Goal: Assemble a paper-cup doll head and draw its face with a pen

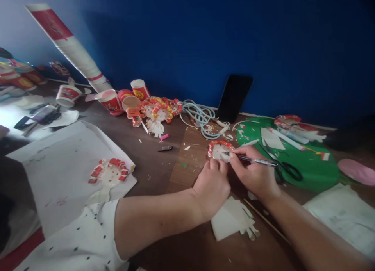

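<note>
My right hand [254,171] grips a black pen [259,161], its tip on the pale face of a paper doll [219,149] fringed with red curled paper. My left hand [213,181] is closed at the lower edge of that doll and holds it down; its fingertips are partly hidden. Just below my hands lies a white paper cutout [230,220] with finger-like strips. A finished-looking paper doll [109,175] with red curls and a drawn face rests on a white sheet [58,165] at the left.
A green round sheet [316,165] carries scissors [288,171] and markers on the right. A phone [234,99] leans on the blue wall beside a coiled cable [199,116]. Paper cups [108,102] and more dolls [158,114] stand at the back, near a pen cap [165,148].
</note>
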Available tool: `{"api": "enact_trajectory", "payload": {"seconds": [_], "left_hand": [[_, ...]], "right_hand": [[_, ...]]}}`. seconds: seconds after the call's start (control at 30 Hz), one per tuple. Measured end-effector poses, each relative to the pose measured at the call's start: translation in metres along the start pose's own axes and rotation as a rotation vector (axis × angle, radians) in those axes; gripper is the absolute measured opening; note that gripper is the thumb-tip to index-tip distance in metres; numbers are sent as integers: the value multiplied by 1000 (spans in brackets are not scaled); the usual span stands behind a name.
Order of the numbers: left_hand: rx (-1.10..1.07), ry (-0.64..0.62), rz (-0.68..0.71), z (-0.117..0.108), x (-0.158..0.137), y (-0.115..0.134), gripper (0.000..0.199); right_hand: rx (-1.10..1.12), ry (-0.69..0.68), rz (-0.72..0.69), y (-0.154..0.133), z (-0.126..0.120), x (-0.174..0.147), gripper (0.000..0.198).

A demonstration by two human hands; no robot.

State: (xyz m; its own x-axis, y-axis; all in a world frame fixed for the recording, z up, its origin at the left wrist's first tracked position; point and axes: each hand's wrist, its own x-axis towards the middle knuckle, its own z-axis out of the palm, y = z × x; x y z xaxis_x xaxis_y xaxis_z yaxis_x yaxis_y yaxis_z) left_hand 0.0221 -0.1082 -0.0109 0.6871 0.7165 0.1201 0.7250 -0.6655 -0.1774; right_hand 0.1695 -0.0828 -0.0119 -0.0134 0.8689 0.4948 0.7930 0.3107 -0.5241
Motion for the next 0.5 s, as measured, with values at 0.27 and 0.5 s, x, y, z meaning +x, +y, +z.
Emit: {"api": "enact_trajectory", "payload": {"seconds": [0.27,0.5], "left_hand": [[-19,-21,12,0,0,-1,34],[-24,-16,11,0,0,-1,34]], "right_hand": [[25,104,-8,-3,-3,3,9],[3,83,-12,-2,-3,4,10]]}}
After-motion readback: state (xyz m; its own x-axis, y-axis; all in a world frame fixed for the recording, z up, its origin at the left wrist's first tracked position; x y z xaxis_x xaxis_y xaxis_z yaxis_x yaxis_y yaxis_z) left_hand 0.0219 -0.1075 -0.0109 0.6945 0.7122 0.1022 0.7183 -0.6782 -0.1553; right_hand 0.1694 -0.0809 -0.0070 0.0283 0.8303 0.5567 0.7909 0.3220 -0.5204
